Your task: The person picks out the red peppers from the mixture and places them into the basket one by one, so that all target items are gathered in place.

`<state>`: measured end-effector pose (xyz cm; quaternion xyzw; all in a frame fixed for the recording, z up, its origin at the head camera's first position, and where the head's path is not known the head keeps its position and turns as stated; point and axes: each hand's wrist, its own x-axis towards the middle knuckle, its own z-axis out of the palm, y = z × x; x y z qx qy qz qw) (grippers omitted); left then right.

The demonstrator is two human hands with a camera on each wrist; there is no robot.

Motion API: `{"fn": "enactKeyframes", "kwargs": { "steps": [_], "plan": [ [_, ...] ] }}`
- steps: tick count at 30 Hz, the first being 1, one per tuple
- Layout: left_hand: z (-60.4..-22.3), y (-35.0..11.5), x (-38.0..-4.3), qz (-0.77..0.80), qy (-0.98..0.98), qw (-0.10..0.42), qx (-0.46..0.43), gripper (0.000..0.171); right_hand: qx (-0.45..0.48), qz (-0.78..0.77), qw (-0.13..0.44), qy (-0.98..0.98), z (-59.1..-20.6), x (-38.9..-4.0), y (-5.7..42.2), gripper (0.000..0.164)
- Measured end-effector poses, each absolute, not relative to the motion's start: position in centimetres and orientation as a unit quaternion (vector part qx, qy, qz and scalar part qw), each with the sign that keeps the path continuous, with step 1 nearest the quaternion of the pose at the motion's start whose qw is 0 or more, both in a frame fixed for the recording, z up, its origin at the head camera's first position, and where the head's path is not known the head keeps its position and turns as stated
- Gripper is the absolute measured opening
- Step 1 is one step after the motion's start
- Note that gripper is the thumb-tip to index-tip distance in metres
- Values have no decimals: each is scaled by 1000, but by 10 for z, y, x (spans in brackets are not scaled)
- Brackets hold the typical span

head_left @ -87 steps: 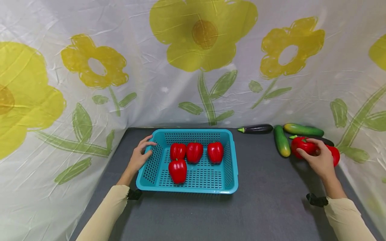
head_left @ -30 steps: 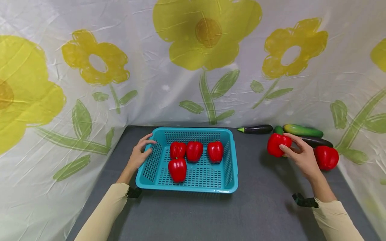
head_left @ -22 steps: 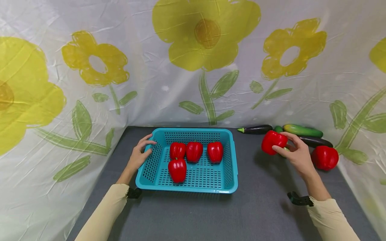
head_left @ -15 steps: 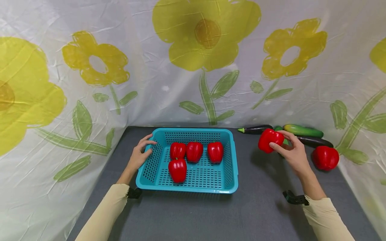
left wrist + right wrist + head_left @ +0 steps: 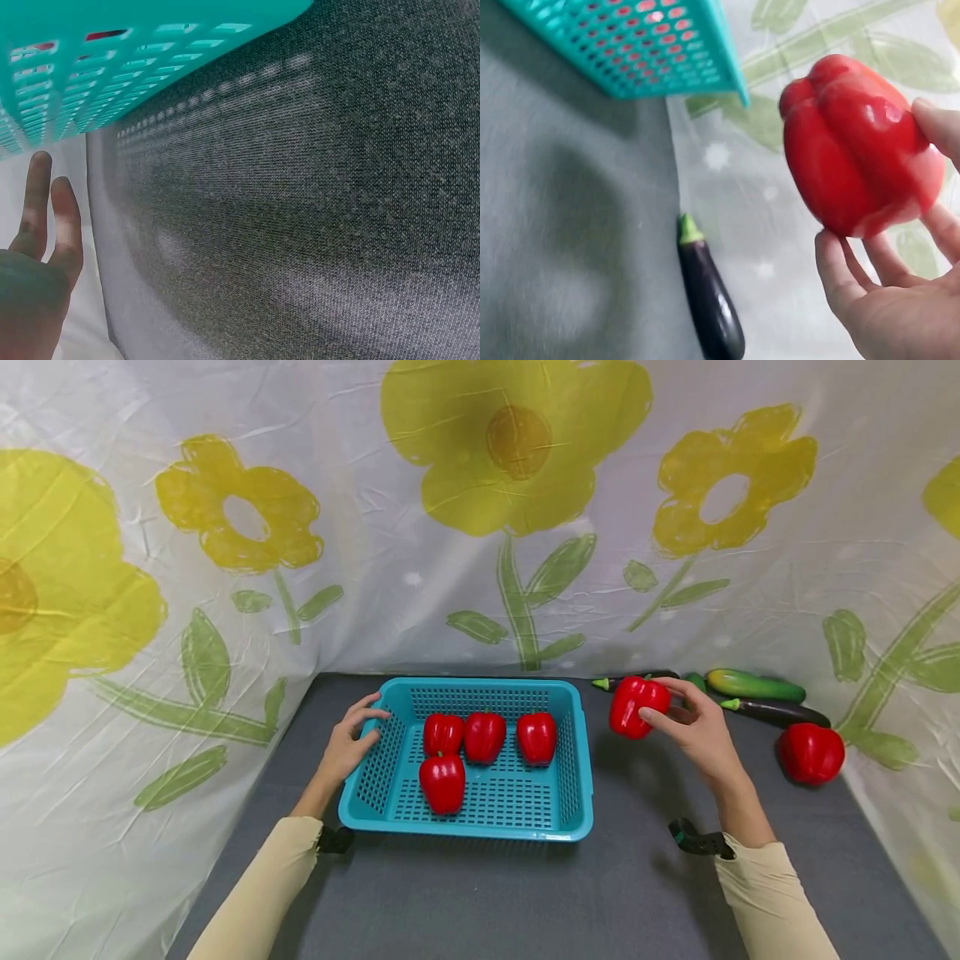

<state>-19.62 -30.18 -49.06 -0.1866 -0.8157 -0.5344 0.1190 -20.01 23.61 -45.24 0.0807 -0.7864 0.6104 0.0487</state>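
Note:
My right hand (image 5: 697,731) holds a red bell pepper (image 5: 637,706) in the air, just right of the blue basket (image 5: 465,835). In the right wrist view, the thumb and fingertips pinch the bell pepper (image 5: 859,150) from opposite sides. Inside the basket lie several more red bell peppers (image 5: 483,739), grouped toward the back and left. My left hand (image 5: 351,743) rests at the basket's left rim with relaxed fingers. The left wrist view shows two fairly straight fingers (image 5: 67,217) close by the perforated basket wall (image 5: 150,52).
One red bell pepper (image 5: 812,753) lies at the table's right edge. Behind it are a dark eggplant (image 5: 776,712) and a green-yellow cucumber (image 5: 753,685). Another eggplant (image 5: 711,304) lies at the back, partly behind the held pepper in the head view. A flowered curtain (image 5: 420,618) borders the dark table.
My right hand took a bell pepper from the vegetables on the right and has carried it leftward, turning it on the way. The left hand and the basket have stayed in place.

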Motion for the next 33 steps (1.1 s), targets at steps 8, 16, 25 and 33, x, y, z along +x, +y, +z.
{"fn": "enactKeyframes", "kwargs": {
  "steps": [8,16,25,33],
  "plan": [
    [-491,-303,-197,-533,-816,116,-191,27,93,622,52,-776,-445,-206,215,56],
    [-508,-311,-206,-546,-810,112,-183,28,122,631,34,-765,-440,-213,196,58],
    [-506,-309,-205,-546,-808,119,-187,26,146,651,11,-745,-435,-218,167,54],
    [-494,-304,-197,-543,-809,117,-191,26,168,667,-28,-725,-432,-220,143,51]
  ]
}}
